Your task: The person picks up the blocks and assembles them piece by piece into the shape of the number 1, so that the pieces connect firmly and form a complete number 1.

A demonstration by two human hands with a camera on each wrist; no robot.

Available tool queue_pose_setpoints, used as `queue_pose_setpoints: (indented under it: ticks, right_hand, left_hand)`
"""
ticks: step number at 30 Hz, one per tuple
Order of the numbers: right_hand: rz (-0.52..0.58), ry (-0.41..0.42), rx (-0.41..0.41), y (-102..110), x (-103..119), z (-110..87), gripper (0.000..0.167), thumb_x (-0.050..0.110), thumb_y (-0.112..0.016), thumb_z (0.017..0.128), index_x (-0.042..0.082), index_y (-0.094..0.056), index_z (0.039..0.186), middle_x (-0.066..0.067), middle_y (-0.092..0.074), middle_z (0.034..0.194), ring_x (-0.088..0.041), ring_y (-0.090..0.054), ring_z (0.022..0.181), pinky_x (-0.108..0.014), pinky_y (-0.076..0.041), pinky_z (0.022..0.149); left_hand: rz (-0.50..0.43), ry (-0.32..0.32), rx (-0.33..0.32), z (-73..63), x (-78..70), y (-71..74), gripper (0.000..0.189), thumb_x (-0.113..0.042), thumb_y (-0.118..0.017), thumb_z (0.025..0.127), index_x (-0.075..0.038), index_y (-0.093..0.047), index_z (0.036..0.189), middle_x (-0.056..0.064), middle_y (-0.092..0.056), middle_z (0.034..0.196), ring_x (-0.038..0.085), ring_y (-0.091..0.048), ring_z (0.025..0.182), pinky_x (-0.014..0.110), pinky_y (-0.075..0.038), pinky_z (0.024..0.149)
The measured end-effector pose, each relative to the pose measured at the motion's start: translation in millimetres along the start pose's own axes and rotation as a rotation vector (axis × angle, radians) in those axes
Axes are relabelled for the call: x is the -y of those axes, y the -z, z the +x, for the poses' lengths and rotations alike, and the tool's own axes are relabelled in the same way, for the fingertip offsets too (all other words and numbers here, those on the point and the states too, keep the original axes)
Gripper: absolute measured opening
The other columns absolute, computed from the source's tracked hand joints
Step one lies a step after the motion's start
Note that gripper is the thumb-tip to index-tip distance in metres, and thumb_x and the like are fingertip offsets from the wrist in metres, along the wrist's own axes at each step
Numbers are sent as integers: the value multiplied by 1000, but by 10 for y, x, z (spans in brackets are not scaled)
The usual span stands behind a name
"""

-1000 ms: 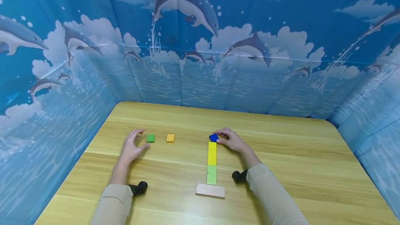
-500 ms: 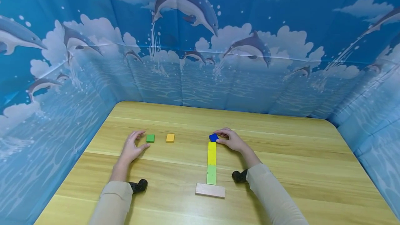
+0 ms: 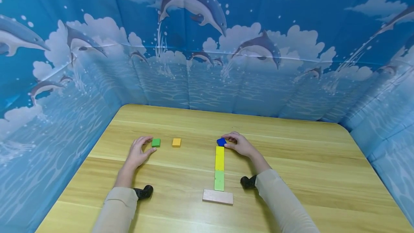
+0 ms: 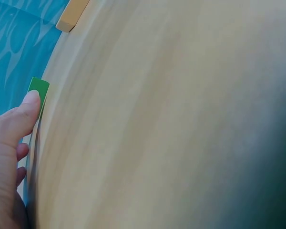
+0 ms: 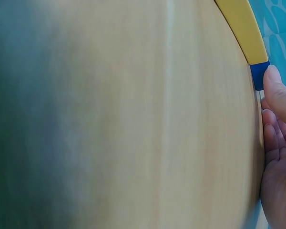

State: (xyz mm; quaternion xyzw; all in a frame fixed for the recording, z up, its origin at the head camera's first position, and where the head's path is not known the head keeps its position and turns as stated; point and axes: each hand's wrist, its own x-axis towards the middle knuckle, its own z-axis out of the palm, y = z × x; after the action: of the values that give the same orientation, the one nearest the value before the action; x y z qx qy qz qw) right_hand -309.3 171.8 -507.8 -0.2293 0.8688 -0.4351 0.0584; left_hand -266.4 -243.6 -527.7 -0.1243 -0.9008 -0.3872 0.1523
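At the 12 o'clock end of the yellow strip (image 3: 219,158), the right hand (image 3: 239,145) pinches the skewed blue block (image 3: 221,142); squaring it seems the step in hand, calling for a slight twist. Off at 9 o'clock, the left hand (image 3: 136,154), pointing towards 1, curls thumb and fingers about the green block (image 3: 156,143).

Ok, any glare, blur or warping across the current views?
Head view: bright overall, a faint sheen on the table toward the bottom centre. Left wrist: table blurred, its edge bowed, darkening at lower right; the green block looks sharper. Right wrist: similar blur, darkening at left; the yellow block looks bent, likely lens distortion.
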Motion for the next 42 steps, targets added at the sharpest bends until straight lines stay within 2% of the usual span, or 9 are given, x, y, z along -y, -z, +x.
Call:
queue_pose_setpoints:
  ticks: [7,15,28,37,42]
  right_hand:
    - [-1,0,2,-3,36,-23,31,12,-60,88,4,-59,118,-10,-54,103,-23,-47,93,-36,-42,82]
    - [-3,3,-5,-13,30,-37,31,11,-60,88,4,-59,118,-10,-54,102,-22,-47,92,-35,-41,81]
    - [-5,-11,-9,-28,21,-35,31,14,-60,88,6,-60,118,-9,-54,103,-23,-47,93,-36,-42,82]
    - [-11,-10,-9,-21,55,-60,31,13,-60,88,5,-59,118,-9,-54,103,-22,-48,93,-36,-42,83]
    - [-23,-6,-10,-13,72,-72,31,13,-60,88,4,-59,118,-9,-53,101,-22,-48,91,-35,-42,81]
  left_hand:
    - [4,-38,-27,-5,4,-9,42,-7,-72,77,5,-56,114,19,-59,106,34,-50,97,45,-36,86]
    - [-24,25,-18,-14,-21,2,36,-9,-70,79,2,-58,110,17,-59,107,31,-49,98,43,-37,87]
    - [-83,110,-16,-19,-31,17,36,-14,-72,78,2,-60,108,16,-59,106,30,-49,99,42,-36,89]
    - [-104,141,-41,-23,-14,-2,37,-16,-72,78,2,-60,107,17,-59,105,30,-49,97,43,-35,91]
    - [-122,106,-88,-43,-29,-8,38,-23,-73,78,1,-61,105,13,-59,101,26,-49,93,42,-38,86]
